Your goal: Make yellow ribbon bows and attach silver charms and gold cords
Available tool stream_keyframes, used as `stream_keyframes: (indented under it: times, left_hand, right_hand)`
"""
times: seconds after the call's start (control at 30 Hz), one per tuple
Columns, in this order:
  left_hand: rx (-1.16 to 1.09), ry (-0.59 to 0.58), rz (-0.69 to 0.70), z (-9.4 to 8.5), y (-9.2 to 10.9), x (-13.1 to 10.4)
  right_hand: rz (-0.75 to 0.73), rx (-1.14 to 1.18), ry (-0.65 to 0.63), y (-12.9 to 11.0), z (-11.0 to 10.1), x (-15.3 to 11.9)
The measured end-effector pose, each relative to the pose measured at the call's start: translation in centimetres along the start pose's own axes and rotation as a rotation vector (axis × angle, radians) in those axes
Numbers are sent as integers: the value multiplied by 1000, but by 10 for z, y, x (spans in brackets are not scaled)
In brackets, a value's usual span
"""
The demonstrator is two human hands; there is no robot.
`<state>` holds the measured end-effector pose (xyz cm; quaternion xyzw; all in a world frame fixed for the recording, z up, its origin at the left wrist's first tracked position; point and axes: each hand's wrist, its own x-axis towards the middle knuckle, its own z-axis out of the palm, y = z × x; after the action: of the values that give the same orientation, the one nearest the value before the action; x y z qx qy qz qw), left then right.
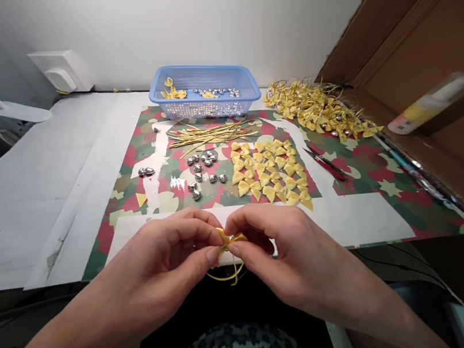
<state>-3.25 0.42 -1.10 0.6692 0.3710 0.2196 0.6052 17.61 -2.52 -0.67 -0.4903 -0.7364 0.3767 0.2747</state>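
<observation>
Between my two hands, at the table's front edge, is a small yellow ribbon bow with a thin gold cord looping down below it. My left hand pinches the bow's left side between thumb and forefinger. On its other side, my right hand grips it the same way. The fingers hide most of the bow's middle. Just beyond my hands, rows of yellow bows lie on the right, and several silver jingle bells lie loose to their left. Behind these is a bundle of cut gold cords.
A blue basket at the wall holds bells and bows. At right, a pile of corded bows lies near scissors, a glue bottle and a cardboard box. A lamp base stands at left.
</observation>
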Motion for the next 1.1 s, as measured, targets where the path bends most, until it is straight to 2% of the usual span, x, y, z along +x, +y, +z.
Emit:
stream_keyframes:
  times: [0.23, 0.43, 0.63, 0.73, 0.97, 1.1]
  left_hand:
    - [-30, 50, -24, 0, -1, 1]
    - [3, 0, -79, -4, 6, 2]
    - [-13, 56, -59, -3, -1, 1]
    - [15, 73, -55, -3, -4, 3]
    - [71, 109, -2, -4, -5, 1]
    - [88, 139, 23, -2, -1, -1]
  right_hand:
    - [-42, -15, 53, -2, 2, 2]
    - [-72, -47, 78, -3, 3, 2]
    - [-91, -74, 87, -5, 3, 2]
    - [-81, -37, 78, -5, 2, 2]
    - [54, 186, 10, 7, -3, 5]
    - [69, 251, -15, 11, -3, 7]
